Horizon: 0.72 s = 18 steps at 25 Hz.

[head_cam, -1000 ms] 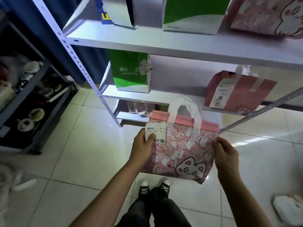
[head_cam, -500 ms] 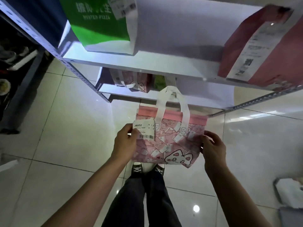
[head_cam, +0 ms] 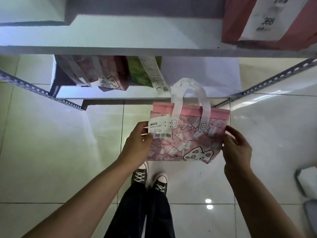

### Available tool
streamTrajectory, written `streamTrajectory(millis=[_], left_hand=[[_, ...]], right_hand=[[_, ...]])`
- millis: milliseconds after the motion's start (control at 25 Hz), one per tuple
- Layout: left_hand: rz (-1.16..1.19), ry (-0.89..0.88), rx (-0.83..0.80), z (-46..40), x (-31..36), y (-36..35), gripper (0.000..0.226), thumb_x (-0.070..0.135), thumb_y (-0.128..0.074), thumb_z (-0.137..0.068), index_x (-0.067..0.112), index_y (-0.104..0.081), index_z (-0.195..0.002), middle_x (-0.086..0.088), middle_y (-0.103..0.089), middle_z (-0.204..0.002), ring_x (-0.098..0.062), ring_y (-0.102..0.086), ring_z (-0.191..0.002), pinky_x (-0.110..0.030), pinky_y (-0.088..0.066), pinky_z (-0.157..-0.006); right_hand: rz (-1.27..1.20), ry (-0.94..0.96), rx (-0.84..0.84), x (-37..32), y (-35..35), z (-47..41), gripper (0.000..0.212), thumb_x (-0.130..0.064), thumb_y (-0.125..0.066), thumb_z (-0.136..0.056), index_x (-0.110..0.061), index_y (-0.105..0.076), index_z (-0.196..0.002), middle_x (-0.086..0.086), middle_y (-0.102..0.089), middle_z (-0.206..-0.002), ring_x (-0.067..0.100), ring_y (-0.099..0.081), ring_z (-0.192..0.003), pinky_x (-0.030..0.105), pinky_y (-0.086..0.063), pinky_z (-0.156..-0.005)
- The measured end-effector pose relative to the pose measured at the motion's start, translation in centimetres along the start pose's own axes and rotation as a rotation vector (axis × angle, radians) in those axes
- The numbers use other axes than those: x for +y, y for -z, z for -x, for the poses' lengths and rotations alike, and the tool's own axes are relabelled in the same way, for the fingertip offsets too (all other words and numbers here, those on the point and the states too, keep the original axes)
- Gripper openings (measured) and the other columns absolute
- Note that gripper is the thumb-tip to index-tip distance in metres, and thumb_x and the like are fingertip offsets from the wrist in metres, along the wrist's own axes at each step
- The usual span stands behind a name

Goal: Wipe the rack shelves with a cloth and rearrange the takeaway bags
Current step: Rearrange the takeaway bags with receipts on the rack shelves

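Lower and nearer the bottom shelf (head_cam: 109,95) than a second ago, with the view tipped down so the green pizza bag of the middle shelf (head_cam: 120,50) has slid out of sight; probably means placing on the lowest level comes next, on the bare right part beside the bags already there.

Left to right: left hand (head_cam: 137,145) gripping the pink cat bag's (head_cam: 185,140) left edge, thumb over the white label (head_cam: 159,128). Readable there: "JB022", "Delivery-72605" or close to it, then a barcode; smaller lines too fine to read. Bag held upright in the air in front of the rack, above the tiled floor (head_cam: 51,152), white handles (head_cam: 190,98) standing up, cartoon cat face at the lower right. Right hand (head_cam: 236,148) pinching the right edge, fingers curled round it.

Behind, on the bottom shelf: another pink cat bag (head_cam: 96,73), then a green bag (head_cam: 140,73) with a long receipt (head_cam: 154,74). Top right, a pink paper bag (head_cam: 295,36) whose slip shows "368".
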<state>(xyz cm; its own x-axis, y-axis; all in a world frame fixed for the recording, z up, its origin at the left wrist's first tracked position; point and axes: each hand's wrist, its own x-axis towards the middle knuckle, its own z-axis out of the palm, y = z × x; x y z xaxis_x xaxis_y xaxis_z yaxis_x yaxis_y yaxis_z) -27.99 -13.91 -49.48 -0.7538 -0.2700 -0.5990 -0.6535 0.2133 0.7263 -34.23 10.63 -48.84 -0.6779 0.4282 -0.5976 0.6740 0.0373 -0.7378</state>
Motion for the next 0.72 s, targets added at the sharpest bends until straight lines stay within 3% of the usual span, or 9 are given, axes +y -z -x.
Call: streamTrajectory(millis=[80,200,320,440,520,600,640,720], left_hand=[[-0.006,-0.032,-0.041,-2.3,1.1,-1.7,0.031,0.013,-0.049,-0.103,0.023,-0.051,-0.132,0.012,-0.063,-0.117,-0.008,-0.064,-0.104,-0.018,-0.049,-0.080],[-0.017,-0.080,-0.056,-6.4,3.7,-3.8,0.032,0.010,-0.052,-0.099,0.027,-0.052,-0.127,0.010,-0.063,-0.114,-0.010,-0.065,-0.100,-0.018,-0.048,-0.074],[0.008,-0.124,-0.015,-11.3,6.7,-5.6,0.035,0.006,-0.053,-0.096,0.023,-0.053,-0.127,0.007,-0.066,-0.113,-0.005,-0.065,-0.093,-0.014,-0.050,-0.069],[0.014,-0.146,0.000,-16.4,9.3,-7.2,0.035,0.005,-0.050,-0.098,0.015,-0.051,-0.132,-0.005,-0.064,-0.127,-0.021,-0.063,-0.109,-0.034,-0.056,-0.089],[-0.011,-0.173,0.025,-19.1,10.6,-8.1,0.034,0.006,-0.049,-0.098,0.015,-0.051,-0.131,-0.006,-0.064,-0.129,-0.026,-0.063,-0.109,-0.038,-0.058,-0.087],[-0.035,-0.198,0.052,-21.4,11.2,-9.3,0.034,0.006,-0.047,-0.099,0.017,-0.051,-0.131,-0.007,-0.064,-0.130,-0.029,-0.064,-0.109,-0.035,-0.058,-0.075],[-0.035,-0.193,0.061,-22.4,11.3,-10.0,0.034,0.007,-0.047,-0.100,0.018,-0.050,-0.132,-0.006,-0.064,-0.130,-0.029,-0.065,-0.108,-0.031,-0.056,-0.068],[-0.002,-0.156,0.070,-24.0,11.1,-11.3,0.034,0.011,-0.050,-0.101,0.023,-0.051,-0.133,-0.003,-0.065,-0.128,-0.026,-0.064,-0.107,-0.027,-0.056,-0.069]], right_hand=[[-0.023,0.000,0.029,-0.8,-0.2,-2.5,0.035,-0.006,-0.058,-0.095,-0.029,-0.069,-0.119,-0.004,-0.073,-0.090,-0.002,-0.068,-0.053,0.014,-0.049,-0.043],[-0.070,-0.008,0.008,-3.4,-1.0,-6.1,0.035,-0.011,-0.058,-0.097,-0.030,-0.065,-0.125,-0.006,-0.073,-0.095,-0.002,-0.072,-0.064,0.018,-0.054,-0.047],[-0.089,0.027,-0.026,-6.2,-2.4,-10.2,0.033,-0.014,-0.060,-0.095,-0.023,-0.067,-0.126,0.001,-0.074,-0.106,0.008,-0.075,-0.076,0.033,-0.063,-0.069],[-0.084,0.108,-0.001,-8.4,-3.8,-14.4,0.034,-0.007,-0.054,-0.091,-0.017,-0.072,-0.117,0.001,-0.074,-0.101,0.011,-0.072,-0.081,0.041,-0.062,-0.085],[-0.092,0.176,-0.001,-9.1,-4.7,-16.7,0.031,-0.006,-0.053,-0.090,-0.021,-0.074,-0.107,-0.004,-0.075,-0.096,0.007,-0.072,-0.077,0.041,-0.061,-0.088],[-0.078,0.212,-0.017,-9.1,-5.3,-18.9,0.035,-0.009,-0.058,-0.091,-0.031,-0.069,-0.117,-0.012,-0.074,-0.102,-0.002,-0.070,-0.076,0.039,-0.058,-0.094],[-0.048,0.207,-0.042,-8.8,-5.6,-19.9,0.042,-0.013,-0.060,-0.092,-0.037,-0.064,-0.126,-0.014,-0.071,-0.112,-0.003,-0.068,-0.085,0.042,-0.056,-0.097],[0.025,0.159,-0.123,-7.8,-5.8,-21.5,0.054,-0.016,-0.062,-0.094,-0.046,-0.052,-0.138,-0.007,-0.058,-0.138,0.014,-0.058,-0.120,0.050,-0.050,-0.101]])
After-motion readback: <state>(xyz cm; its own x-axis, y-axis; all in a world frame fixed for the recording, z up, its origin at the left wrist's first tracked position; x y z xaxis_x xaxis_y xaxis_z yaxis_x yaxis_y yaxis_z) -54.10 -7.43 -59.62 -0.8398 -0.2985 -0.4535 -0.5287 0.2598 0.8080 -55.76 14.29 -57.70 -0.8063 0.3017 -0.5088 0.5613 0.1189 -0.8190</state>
